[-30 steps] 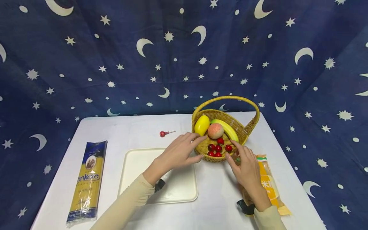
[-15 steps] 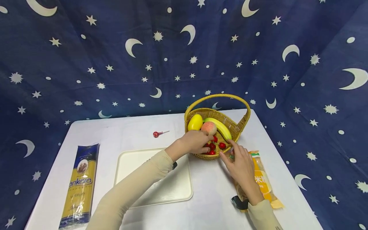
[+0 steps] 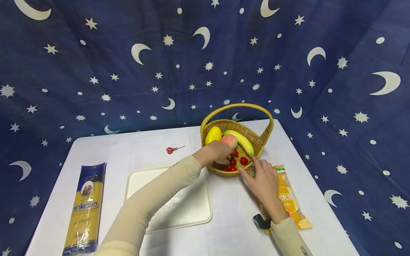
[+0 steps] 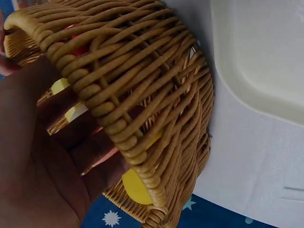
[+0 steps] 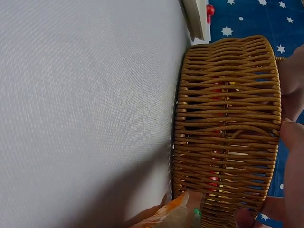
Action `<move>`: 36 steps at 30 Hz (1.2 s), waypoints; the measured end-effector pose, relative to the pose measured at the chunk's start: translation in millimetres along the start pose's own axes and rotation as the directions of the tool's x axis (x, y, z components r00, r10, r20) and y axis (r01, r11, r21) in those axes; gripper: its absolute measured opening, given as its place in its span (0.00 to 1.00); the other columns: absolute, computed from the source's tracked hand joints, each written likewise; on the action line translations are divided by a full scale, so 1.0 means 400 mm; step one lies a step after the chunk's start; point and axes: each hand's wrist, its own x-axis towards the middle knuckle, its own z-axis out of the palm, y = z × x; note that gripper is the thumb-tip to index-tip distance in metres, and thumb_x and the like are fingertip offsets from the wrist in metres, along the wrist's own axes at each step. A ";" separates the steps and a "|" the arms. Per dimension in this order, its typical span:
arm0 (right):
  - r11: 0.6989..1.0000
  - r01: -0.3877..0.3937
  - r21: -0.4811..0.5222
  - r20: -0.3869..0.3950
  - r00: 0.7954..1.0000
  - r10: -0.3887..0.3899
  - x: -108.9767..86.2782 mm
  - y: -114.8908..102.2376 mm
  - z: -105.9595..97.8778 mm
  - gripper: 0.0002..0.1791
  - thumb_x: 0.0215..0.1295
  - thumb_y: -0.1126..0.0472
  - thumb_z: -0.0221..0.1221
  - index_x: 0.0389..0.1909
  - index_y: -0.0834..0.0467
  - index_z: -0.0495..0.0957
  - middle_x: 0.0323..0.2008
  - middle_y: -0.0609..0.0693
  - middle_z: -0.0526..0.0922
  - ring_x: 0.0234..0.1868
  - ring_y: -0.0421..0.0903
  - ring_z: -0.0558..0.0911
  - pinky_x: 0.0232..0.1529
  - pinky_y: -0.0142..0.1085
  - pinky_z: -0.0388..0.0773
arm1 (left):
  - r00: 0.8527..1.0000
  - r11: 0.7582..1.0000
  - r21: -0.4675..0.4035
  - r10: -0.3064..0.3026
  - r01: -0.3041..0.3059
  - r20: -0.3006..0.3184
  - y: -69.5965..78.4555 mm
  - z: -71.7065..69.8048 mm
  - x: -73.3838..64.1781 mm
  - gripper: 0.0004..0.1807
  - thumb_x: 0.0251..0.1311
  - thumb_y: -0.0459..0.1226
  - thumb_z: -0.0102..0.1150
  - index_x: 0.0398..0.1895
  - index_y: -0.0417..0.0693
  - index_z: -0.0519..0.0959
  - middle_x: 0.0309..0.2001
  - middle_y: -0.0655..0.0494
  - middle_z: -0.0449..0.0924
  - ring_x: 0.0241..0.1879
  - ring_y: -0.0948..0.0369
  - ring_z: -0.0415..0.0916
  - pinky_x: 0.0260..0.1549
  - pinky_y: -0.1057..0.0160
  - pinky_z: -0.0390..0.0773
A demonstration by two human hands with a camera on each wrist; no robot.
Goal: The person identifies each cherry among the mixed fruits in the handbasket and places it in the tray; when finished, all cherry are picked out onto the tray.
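Observation:
A wicker basket (image 3: 224,173) with a tall handle holds a yellow lemon-shaped fruit (image 3: 213,135), a peach (image 3: 229,140), a banana (image 3: 242,142) and several red cherries (image 3: 232,169). My left hand (image 3: 219,150) reaches over its left rim, fingers pointing down beside the cherries. In the left wrist view, that hand (image 4: 50,180) has spread fingers inside the woven wall (image 4: 161,76), which hides the fingertips. My right hand (image 3: 265,183) touches the basket's front right rim, thumb and index finger apart; in the right wrist view its thumb (image 5: 293,137) lies at the rim.
A cream tray (image 3: 193,208) lies left of the basket, under my left forearm. Behind it is a red lollipop (image 3: 170,150). A spaghetti pack (image 3: 84,213) lies far left. An orange and clear food bag (image 3: 289,199) lies beneath my right wrist. A starry blue cloth hangs behind.
My left hand has moved from the basket's left side in over the rim, down towards the cherries. My right hand stays at the front right rim. The head view has shifted slightly right.

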 end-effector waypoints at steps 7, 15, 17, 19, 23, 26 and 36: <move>1.000 -0.002 0.013 0.011 1.000 0.002 0.006 -0.014 0.007 0.45 0.66 0.31 0.66 0.75 0.56 0.73 0.41 0.57 0.78 0.43 0.55 0.74 0.44 0.44 0.63 | 0.999 1.000 0.028 -0.013 0.012 0.044 -0.006 0.010 0.004 0.15 0.74 0.49 0.63 0.59 0.59 0.85 0.54 0.60 0.88 0.49 0.63 0.83 0.58 0.60 0.84; 1.000 0.013 0.012 -0.029 0.999 -0.013 0.006 -0.013 0.009 0.44 0.65 0.33 0.68 0.74 0.55 0.74 0.42 0.58 0.79 0.42 0.56 0.74 0.42 0.42 0.62 | 1.000 0.998 0.062 -0.007 0.008 -0.028 -0.004 0.039 0.022 0.10 0.70 0.45 0.68 0.51 0.59 0.87 0.50 0.61 0.89 0.47 0.64 0.84 0.55 0.61 0.85; 1.000 0.016 0.010 -0.034 0.999 -0.016 0.006 -0.013 0.009 0.44 0.65 0.33 0.68 0.74 0.54 0.74 0.41 0.58 0.79 0.41 0.56 0.74 0.41 0.42 0.61 | 0.999 0.998 0.062 -0.008 0.010 -0.039 -0.004 0.042 0.023 0.10 0.70 0.45 0.68 0.50 0.59 0.86 0.49 0.60 0.89 0.47 0.63 0.84 0.55 0.61 0.85; 1.000 0.016 0.009 -0.033 0.999 -0.016 0.007 -0.013 0.009 0.44 0.65 0.32 0.68 0.74 0.54 0.74 0.40 0.57 0.78 0.41 0.56 0.73 0.41 0.42 0.61 | 0.999 0.998 0.065 -0.008 0.011 -0.043 -0.005 0.043 0.022 0.10 0.70 0.45 0.68 0.51 0.58 0.86 0.49 0.60 0.89 0.47 0.63 0.84 0.55 0.61 0.85; 1.000 0.004 0.012 -0.022 1.000 -0.004 0.006 -0.011 0.010 0.44 0.65 0.33 0.67 0.74 0.55 0.73 0.40 0.57 0.77 0.41 0.55 0.72 0.41 0.41 0.60 | 0.999 0.998 0.068 -0.008 0.012 -0.050 -0.011 0.040 0.015 0.11 0.69 0.46 0.68 0.51 0.58 0.85 0.48 0.61 0.89 0.45 0.63 0.84 0.53 0.61 0.86; 1.000 -0.006 0.017 -0.015 1.000 0.007 0.006 -0.008 0.010 0.44 0.66 0.33 0.67 0.75 0.54 0.73 0.41 0.57 0.77 0.41 0.55 0.72 0.42 0.42 0.60 | 0.997 0.999 0.052 -0.012 0.016 -0.070 -0.017 0.036 0.006 0.11 0.69 0.47 0.67 0.50 0.57 0.85 0.46 0.61 0.89 0.44 0.63 0.84 0.52 0.60 0.86; 0.999 -0.020 0.029 -0.029 0.999 0.021 -0.001 -0.006 0.015 0.43 0.67 0.33 0.66 0.75 0.54 0.73 0.37 0.55 0.74 0.38 0.53 0.70 0.39 0.41 0.57 | 0.976 0.995 -0.098 -0.028 0.007 -0.218 -0.042 -0.003 -0.060 0.15 0.69 0.49 0.70 0.53 0.56 0.84 0.43 0.59 0.88 0.42 0.60 0.82 0.46 0.58 0.85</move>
